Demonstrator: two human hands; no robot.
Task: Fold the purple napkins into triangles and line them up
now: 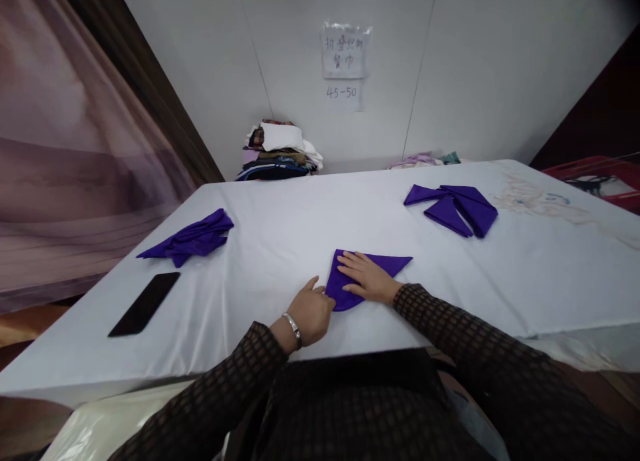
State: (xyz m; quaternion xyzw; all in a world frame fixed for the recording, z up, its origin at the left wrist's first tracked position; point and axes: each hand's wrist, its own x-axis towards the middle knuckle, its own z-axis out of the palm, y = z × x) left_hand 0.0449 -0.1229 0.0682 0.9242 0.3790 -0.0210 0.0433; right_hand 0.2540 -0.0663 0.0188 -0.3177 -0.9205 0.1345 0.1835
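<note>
White table (pixel 280 234): purple cloth lay on it in three places, at three apparent stages. Far right, the folded pieces (pixel 473 204) lay flat with crisp, pointed edges — judged the furthest along, though overlap hid how many cloths made up the group. Far left, the bundle (pixel 200 236) lay loose and rumpled; judged not worked yet, no clean crease visible. Near edge, centre, the middle cloth (pixel 343 294) lay flat between the hands, pointed at its right end and rounded at its near side — read as part-folded, its outline unlike the sharp one at far right. Black slab (pixel 145 305) lay just nearer than the bundle, apart from the work. Right hand (pixel 367 274): flat on the middle cloth, fingers spread wide, gripping nothing. Left hand (pixel 311 313): fingers mostly curled, at the cloth's left edge; could not tell whether it pinched the fabric. Bracelet (pixel 294 329) on the left wrist.
</note>
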